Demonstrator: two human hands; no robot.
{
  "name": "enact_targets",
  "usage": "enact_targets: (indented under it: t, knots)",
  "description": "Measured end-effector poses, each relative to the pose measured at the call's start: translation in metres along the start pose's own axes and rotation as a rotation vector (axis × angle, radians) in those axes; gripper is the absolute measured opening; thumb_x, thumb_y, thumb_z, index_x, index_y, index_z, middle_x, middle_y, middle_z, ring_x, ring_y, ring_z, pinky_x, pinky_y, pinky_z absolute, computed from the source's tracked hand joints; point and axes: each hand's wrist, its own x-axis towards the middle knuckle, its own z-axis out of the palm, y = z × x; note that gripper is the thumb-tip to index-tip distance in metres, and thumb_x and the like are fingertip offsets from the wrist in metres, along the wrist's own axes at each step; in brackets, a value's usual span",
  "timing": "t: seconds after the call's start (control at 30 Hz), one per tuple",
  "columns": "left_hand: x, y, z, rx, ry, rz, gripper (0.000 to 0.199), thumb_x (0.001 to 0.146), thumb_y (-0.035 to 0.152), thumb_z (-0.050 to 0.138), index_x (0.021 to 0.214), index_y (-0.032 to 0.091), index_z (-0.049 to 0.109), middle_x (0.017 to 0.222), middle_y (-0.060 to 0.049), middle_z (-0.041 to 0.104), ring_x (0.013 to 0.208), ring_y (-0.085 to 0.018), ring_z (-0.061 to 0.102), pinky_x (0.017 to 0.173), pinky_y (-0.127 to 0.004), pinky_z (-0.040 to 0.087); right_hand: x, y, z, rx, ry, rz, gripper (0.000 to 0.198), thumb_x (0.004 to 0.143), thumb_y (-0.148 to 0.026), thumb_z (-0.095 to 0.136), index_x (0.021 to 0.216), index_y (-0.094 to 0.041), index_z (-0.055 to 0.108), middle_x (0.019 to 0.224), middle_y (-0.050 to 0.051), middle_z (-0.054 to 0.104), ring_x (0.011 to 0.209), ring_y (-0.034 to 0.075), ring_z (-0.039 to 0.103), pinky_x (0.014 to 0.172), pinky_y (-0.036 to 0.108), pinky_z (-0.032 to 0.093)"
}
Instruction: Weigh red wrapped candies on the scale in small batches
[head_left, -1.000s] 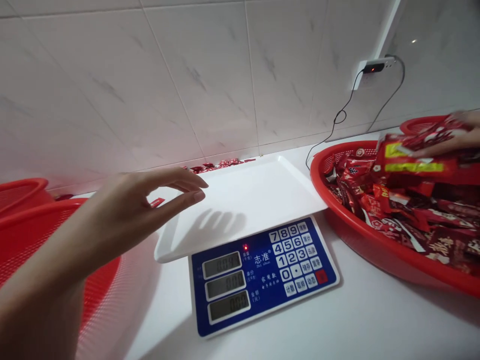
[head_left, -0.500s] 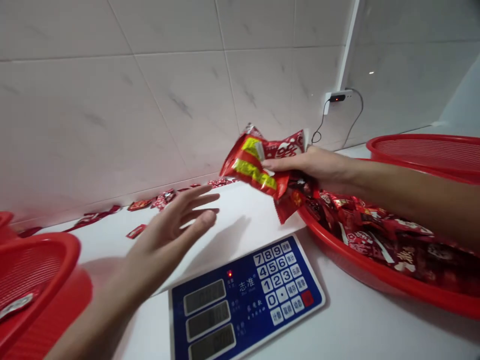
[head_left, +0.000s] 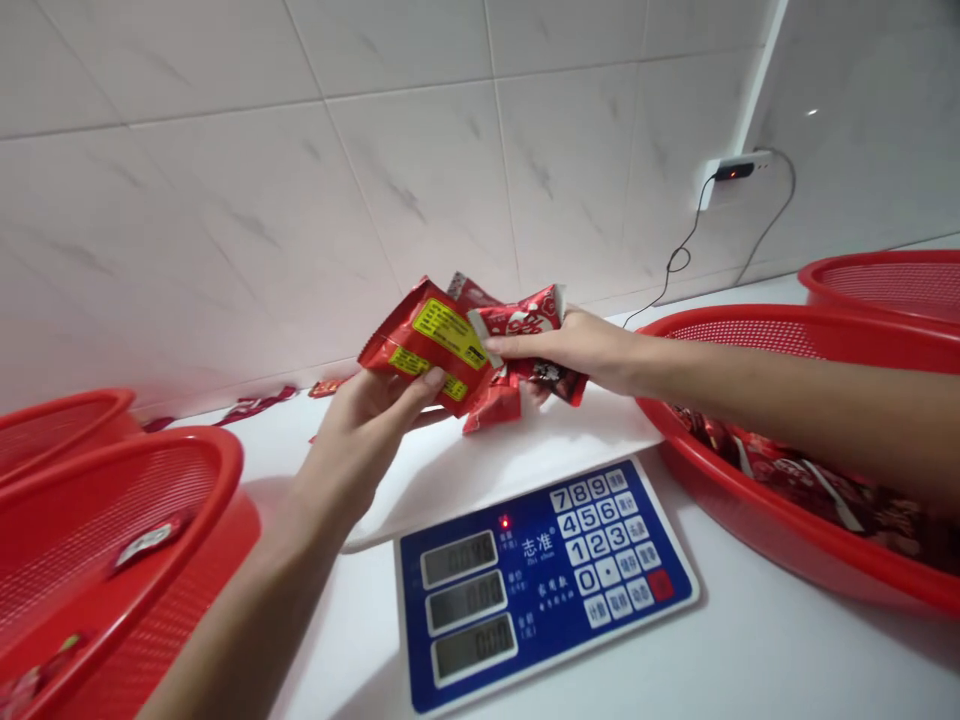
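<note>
Head view: right hand [head_left: 577, 345] grips a bunch of red snack packets [head_left: 480, 345], left hand [head_left: 375, 420] closes on the same bunch from below, thumb on the yellow label. Bunch hangs just above the white scale tray [head_left: 525, 445], not touching. Blue scale panel [head_left: 540, 575] sits nearer than both hands. Red basket of packets [head_left: 750, 500] under the right forearm; another red basket [head_left: 150, 520] left of the left hand. All on white counter [head_left: 750, 650].

Bright, even indoor light; wide-angle view, sharp at centre.

Glossy wall tiles [head_left: 420, 190] carry a soft sheen and one small glare spot upper right. Faint shadow of hands falls on white scale tray [head_left: 525, 450]. Tile lines bow toward edges; forearms smear slightly at frame borders. Scale displays [head_left: 469, 605] dim, digits hard to read.
</note>
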Motion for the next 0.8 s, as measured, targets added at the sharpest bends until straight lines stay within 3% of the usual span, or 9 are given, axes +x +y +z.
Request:
enact_targets:
  t: [0.23,0.4,0.5,0.63,0.8]
  knots:
    - [0.015,-0.001,-0.028,0.156,0.093,-0.057,0.043,0.068,0.038,0.084,0.102,0.014,0.070,0.096,-0.011,0.078,0.074,-0.019,0.072,0.069,-0.029,0.062,-0.001,0.025,-0.024,0.033,0.288,0.025,0.025,0.079,-0.024,0.078,0.068,-0.018,0.057,0.051,-0.002,0.055,0.041,0.008,0.051,0.032,0.017,0.037]
    - [0.018,0.003,-0.038,0.422,0.020,-0.099,0.044,0.062,0.049,0.078,0.094,0.018,0.075,0.085,-0.009,0.077,0.072,-0.021,0.071,0.062,-0.029,0.058,-0.009,0.031,-0.019,0.075,0.260,0.010,0.021,0.082,-0.022,0.076,0.072,-0.019,0.059,0.052,-0.003,0.054,0.042,0.008,0.051,0.034,0.016,0.040]
    - [0.015,0.007,-0.043,0.619,0.126,0.021,0.040,0.062,0.047,0.075,0.090,0.020,0.076,0.088,-0.007,0.077,0.076,-0.021,0.069,0.057,-0.026,0.052,-0.008,0.032,-0.019,0.033,0.238,0.008,0.022,0.078,-0.024,0.079,0.071,-0.019,0.059,0.051,-0.003,0.054,0.041,0.008,0.050,0.032,0.017,0.039]
    - [0.009,0.013,-0.043,0.464,0.279,0.171,0.035,0.065,0.039,0.075,0.093,0.018,0.075,0.080,-0.004,0.073,0.064,-0.016,0.065,0.051,-0.024,0.050,-0.006,0.033,-0.021,0.043,0.272,0.013,0.017,0.081,-0.024,0.077,0.075,-0.019,0.062,0.053,-0.002,0.055,0.041,0.008,0.048,0.032,0.017,0.038]
    - [0.007,0.012,-0.038,0.436,0.267,0.222,0.033,0.065,0.036,0.076,0.092,0.016,0.075,0.076,-0.003,0.070,0.060,-0.014,0.063,0.051,-0.025,0.053,-0.007,0.035,-0.022,0.066,0.251,0.013,0.011,0.084,-0.024,0.074,0.081,-0.019,0.065,0.054,-0.003,0.055,0.042,0.008,0.049,0.033,0.018,0.041]
